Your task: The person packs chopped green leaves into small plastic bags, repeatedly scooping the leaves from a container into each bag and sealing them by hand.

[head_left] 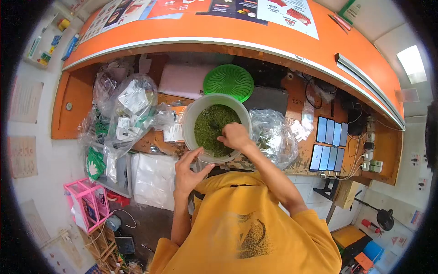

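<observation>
A round, translucent plastic tub (188, 119) stands on the worn bench in front of me, holding dry, crumbled green herb (206, 133). My right hand (235, 136) reaches into the tub over its right side, fingers bent together at the herb's surface. Whatever those fingers pinch is hidden or too small to name. A small dark spot shows in the herb beside them. At the tub's near left rim is my left hand (187, 172), thumb and fingers spread apart, fingertips against the rim. Just behind the tub leans a green ribbed lid (228, 82).
Clear plastic bags (273, 137) lie right of the tub; more bags with white packets (132, 102) sit left. Several phones (329, 131) with cables stand at right. An orange counter (182, 34) overhangs the bench. A pink rack (86, 203) stands lower left.
</observation>
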{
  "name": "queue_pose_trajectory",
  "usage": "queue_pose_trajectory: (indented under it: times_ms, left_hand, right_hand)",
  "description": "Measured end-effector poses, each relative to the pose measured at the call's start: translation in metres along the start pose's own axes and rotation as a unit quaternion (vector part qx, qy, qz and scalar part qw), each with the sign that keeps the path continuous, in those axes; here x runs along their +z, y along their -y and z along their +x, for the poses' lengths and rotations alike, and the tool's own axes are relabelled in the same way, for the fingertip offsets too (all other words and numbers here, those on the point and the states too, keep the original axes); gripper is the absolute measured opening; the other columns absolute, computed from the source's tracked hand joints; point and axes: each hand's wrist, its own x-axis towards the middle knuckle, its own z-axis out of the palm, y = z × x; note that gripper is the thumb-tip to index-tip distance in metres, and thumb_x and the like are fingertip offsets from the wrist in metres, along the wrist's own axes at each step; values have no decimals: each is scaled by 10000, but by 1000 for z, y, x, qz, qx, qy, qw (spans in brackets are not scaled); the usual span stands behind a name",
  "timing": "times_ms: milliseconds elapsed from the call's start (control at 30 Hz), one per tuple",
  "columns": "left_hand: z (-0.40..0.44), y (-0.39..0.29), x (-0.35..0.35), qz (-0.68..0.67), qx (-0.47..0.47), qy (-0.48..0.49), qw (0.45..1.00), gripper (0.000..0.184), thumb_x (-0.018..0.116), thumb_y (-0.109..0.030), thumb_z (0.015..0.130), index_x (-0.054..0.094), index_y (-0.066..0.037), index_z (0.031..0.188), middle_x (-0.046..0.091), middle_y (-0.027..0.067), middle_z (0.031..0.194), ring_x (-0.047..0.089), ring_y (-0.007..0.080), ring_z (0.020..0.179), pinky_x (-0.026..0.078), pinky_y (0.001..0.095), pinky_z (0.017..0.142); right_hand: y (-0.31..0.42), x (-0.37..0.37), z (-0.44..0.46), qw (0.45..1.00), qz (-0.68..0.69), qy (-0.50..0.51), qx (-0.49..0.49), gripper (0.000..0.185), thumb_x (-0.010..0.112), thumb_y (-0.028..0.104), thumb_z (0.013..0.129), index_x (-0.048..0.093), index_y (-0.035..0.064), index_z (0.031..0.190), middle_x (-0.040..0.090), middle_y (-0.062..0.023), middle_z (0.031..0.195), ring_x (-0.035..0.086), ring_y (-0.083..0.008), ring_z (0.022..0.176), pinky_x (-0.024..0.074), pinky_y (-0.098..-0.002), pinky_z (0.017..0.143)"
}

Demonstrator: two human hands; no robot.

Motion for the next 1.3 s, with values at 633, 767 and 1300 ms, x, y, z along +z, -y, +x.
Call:
queue_pose_trajectory:
  times_ms: [633,767,1300]
  left_hand:
    - [-18,34,-43,-2,-1,-129,992,619,940,-163,748,697,22,1286,733,176,1190,704,282,1102,547,389,963]
    - [-12,36,-49,1,3,-122,993,628,937,-150,746,695,4,1304,732,170,1200,704,277,1101,548,389,964]
    - [24,31,-39,11,58,-121,991,657,928,-127,730,685,-5,1328,731,159,1199,704,270,1093,560,387,952]
  right_hand:
    - [-13,10,35,981,-187,1,-51,145,727,115,772,796,28,866,755,-257,882,768,-405,899,621,-475,791]
    - [-5,17,13,984,-129,77,-98,158,727,108,740,788,19,854,743,-255,864,748,-426,863,613,-494,786]
    - [-13,-53,-10,904,359,231,29,179,726,122,942,802,-6,1042,726,-36,761,582,-69,550,447,-252,476]
